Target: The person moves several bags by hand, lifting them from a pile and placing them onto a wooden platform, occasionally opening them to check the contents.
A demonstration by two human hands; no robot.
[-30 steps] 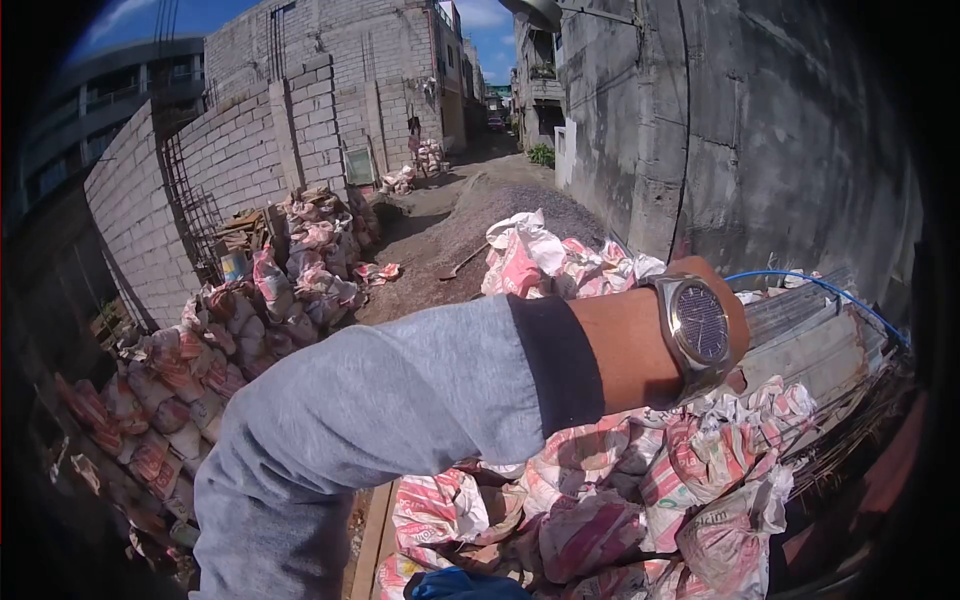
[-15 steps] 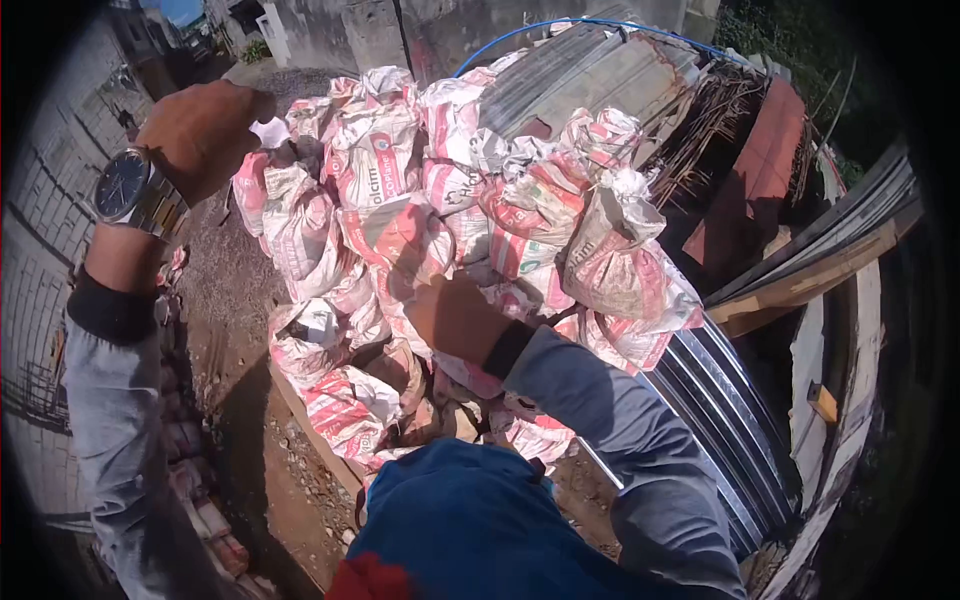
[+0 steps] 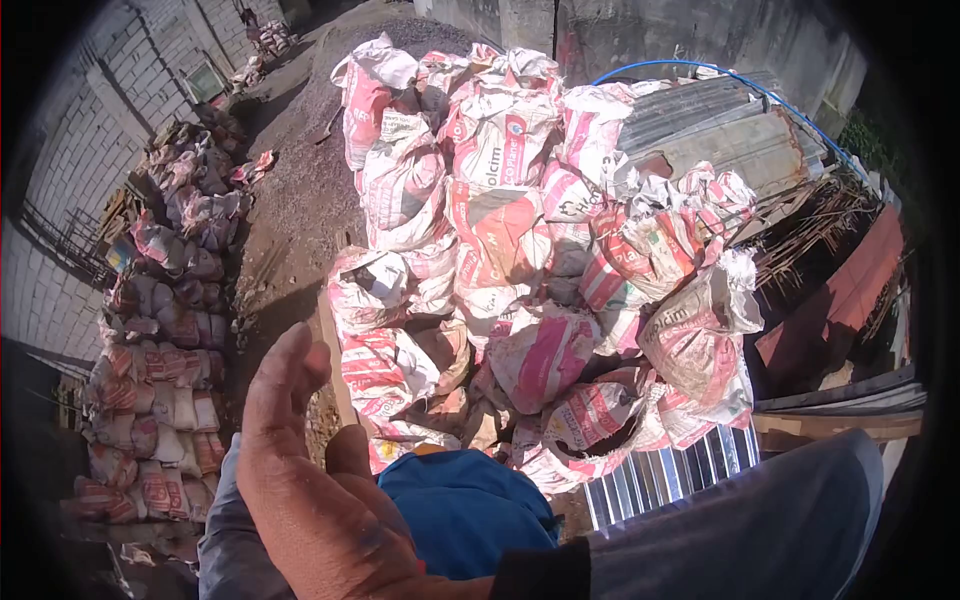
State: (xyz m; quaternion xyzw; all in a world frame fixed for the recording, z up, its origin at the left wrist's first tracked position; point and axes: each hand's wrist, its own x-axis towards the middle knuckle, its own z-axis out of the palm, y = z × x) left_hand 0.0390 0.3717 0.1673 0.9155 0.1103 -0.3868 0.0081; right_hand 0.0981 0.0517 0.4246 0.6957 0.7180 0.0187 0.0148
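My right hand [image 3: 320, 490] is close to the camera, reaching across my front from the lower right. Its fingers point upward, slightly bent, with the thumb apart and nothing seen between them. A grey sleeve [image 3: 225, 530] shows behind it at the lower left, but my left hand is out of sight. Beyond the right hand stands a large group of filled red-and-white cement bags [image 3: 500, 240], dusty and packed together. One bag with an open mouth [image 3: 595, 425] lies at the near side of the group. My hand appears apart from the bags.
A long stack of similar bags [image 3: 165, 400] runs beside a block wall [image 3: 60, 230] on the left. Gravel [image 3: 300, 140] lies between the two groups. Corrugated metal sheets [image 3: 710, 120], rusty rods [image 3: 800, 235] and a blue hose [image 3: 690, 63] are to the right.
My right hand has come back from over the bags to my front. My left hand with its wristwatch has left the view. The view has shifted, showing more of the left stack.
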